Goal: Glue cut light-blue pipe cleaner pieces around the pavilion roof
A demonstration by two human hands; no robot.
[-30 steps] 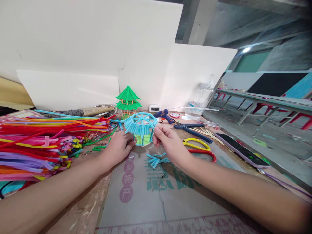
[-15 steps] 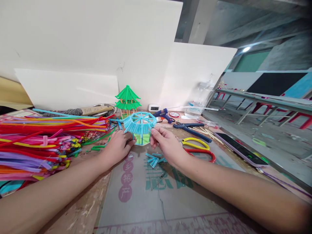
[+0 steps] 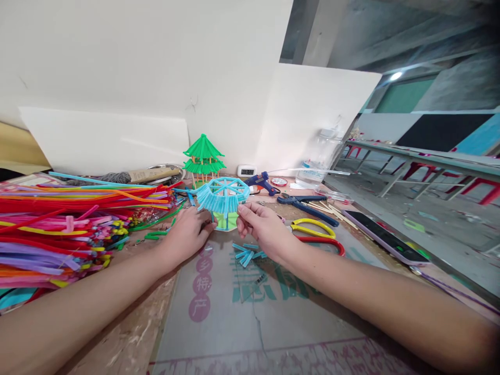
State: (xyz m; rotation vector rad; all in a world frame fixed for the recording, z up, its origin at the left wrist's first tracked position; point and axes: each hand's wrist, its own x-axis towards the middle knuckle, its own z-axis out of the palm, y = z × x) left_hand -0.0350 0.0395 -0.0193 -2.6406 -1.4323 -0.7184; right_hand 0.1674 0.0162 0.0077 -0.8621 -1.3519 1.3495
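Observation:
A small model pavilion, built of light blue pipe cleaners on a pale green base, stands in front of me. Its roof is an open ring with spokes, and short strips slope down its side. My left hand grips the pavilion low on its left side, fingers curled. At the right edge of the roof, my right hand is pinched closed; whatever lies between thumb and forefinger is hidden. Several short blue pipe cleaner pieces lie in a small heap on the mat below.
Bundles of coloured pipe cleaners cover the left side. Behind the pavilion are a green tiered model, a digital clock and a glue gun. Pliers, scissors with yellow and red handles and a phone lie rightward.
My right hand has shifted slightly left along the roof edge. The left hand keeps its hold, and the camera view has moved a little.

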